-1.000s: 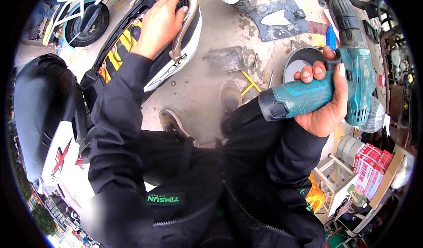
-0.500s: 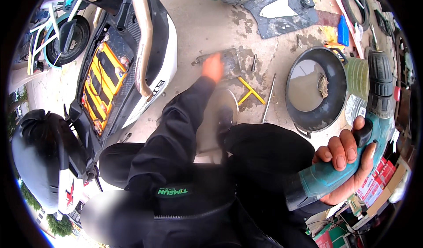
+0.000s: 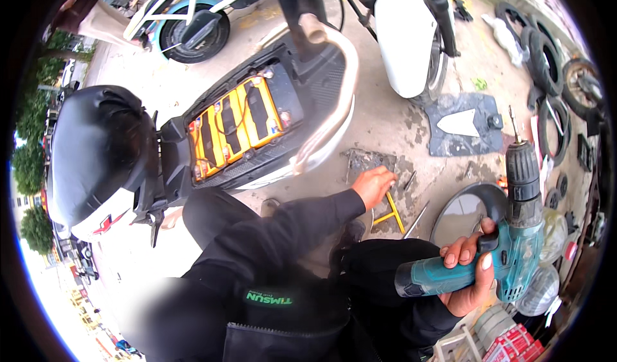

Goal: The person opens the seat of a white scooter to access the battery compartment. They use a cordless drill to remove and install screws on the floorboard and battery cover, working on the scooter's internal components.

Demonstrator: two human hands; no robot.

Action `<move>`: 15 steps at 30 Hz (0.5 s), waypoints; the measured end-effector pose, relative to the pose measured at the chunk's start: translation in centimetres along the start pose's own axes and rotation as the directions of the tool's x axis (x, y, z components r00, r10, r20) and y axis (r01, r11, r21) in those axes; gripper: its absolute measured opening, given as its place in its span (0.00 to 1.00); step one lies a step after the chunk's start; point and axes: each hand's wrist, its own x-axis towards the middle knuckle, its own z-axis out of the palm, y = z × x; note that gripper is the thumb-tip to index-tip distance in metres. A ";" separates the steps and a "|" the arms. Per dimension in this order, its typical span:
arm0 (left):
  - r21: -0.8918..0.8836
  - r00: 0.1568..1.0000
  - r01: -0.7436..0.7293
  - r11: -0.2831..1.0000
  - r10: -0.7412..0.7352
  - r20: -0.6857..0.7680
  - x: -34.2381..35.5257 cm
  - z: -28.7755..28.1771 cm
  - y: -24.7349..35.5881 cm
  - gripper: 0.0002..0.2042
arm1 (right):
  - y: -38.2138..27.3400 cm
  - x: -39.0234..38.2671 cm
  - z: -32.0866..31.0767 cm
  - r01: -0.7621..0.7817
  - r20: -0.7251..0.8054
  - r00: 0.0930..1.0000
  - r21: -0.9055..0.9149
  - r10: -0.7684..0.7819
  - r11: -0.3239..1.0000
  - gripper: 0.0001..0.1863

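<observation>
The cordless drill (image 3: 508, 246) is teal with a black chuck. The scooter (image 3: 257, 124) is white and black, its batteries (image 3: 241, 121) yellow. Sleeves (image 3: 289, 227) are black.

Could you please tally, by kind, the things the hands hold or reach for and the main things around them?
Teal cordless drill, in the right hand: 1
Yellow tool by the left hand: 1
Scooter with yellow batteries showing: 1
Loose tyre beside the drill: 1
Total: 4
</observation>
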 end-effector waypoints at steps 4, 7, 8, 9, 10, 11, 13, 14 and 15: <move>-0.685 0.989 0.088 0.723 -0.145 -0.026 -2.6 -11.7 10.9 0.10 | 1.0 -1.2 2.8 0.044 0.225 0.974 -0.207 0.004 0.977 0.32; -0.941 0.953 0.158 0.301 -0.296 0.066 -3.8 -19.7 13.0 0.12 | 1.2 -2.6 4.3 -0.011 0.253 0.962 -0.339 0.102 0.941 0.33; -0.956 0.942 0.145 0.256 -0.331 0.054 -3.8 -21.3 13.4 0.11 | 1.1 -3.0 4.7 -0.044 0.234 0.961 -0.399 0.148 0.916 0.32; -0.967 0.928 0.135 0.217 -0.371 0.046 -3.8 -22.7 13.4 0.11 | 1.2 -3.3 5.2 -0.082 0.211 0.958 -0.448 0.195 0.890 0.32; -0.981 0.925 0.127 0.146 -0.374 0.064 -4.0 -24.0 12.8 0.10 | 1.7 -3.4 5.4 -0.126 0.185 0.952 -0.493 0.245 0.861 0.31; -0.990 0.930 0.109 0.092 -0.361 0.069 -4.3 -24.5 12.2 0.10 | 2.0 -3.5 6.3 -0.147 0.179 0.945 -0.518 0.275 0.843 0.31; -0.996 0.938 0.081 -0.029 -0.336 0.086 -5.0 -24.8 11.1 0.10 | 2.8 -3.6 6.8 -0.168 0.179 0.923 -0.608 0.340 0.776 0.31; -0.992 0.939 0.096 -0.086 -0.323 0.119 -5.3 -24.8 10.7 0.09 | 3.2 -3.4 7.4 -0.159 0.195 0.916 -0.627 0.352 0.763 0.30; -0.987 0.945 0.071 -0.143 -0.306 0.112 -5.3 -24.9 10.4 0.10 | 3.7 -3.2 7.8 -0.168 0.193 0.911 -0.631 0.363 0.758 0.29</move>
